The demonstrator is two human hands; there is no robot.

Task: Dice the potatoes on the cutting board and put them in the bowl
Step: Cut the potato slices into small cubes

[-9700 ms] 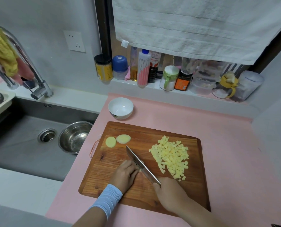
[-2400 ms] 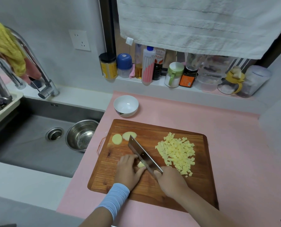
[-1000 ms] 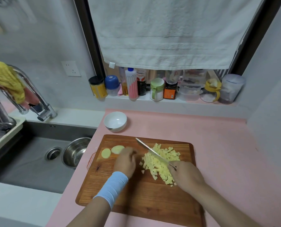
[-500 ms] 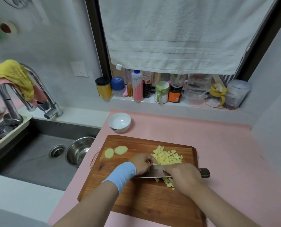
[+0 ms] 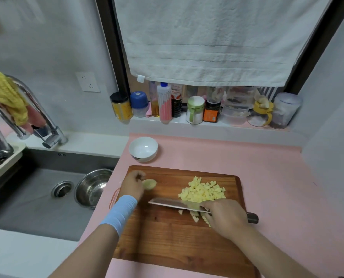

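A wooden cutting board [image 5: 167, 237] lies on the pink counter. A heap of diced potato [image 5: 203, 190] sits on its far right part. My right hand [image 5: 225, 216] grips a cleaver [image 5: 173, 203], its blade lying nearly flat along the near side of the heap, a few cubes under it. My left hand [image 5: 132, 184], with a blue wristband, rests at the board's far left corner, fingers on the potato slices [image 5: 150, 184]; one slice shows, the other is hidden. The white bowl [image 5: 143, 148] stands empty just beyond the board.
A sink [image 5: 36, 193] with a steel bowl [image 5: 93, 187] lies left of the counter. A faucet [image 5: 36, 117] carries a yellow cloth. Bottles and jars [image 5: 187, 107] line the window ledge under a hanging white towel [image 5: 217, 41]. Grey wall closes the right side.
My left hand has left the diced heap and moved to the potato slices at the board's far left. The cleaver stays by the heap in my right hand.
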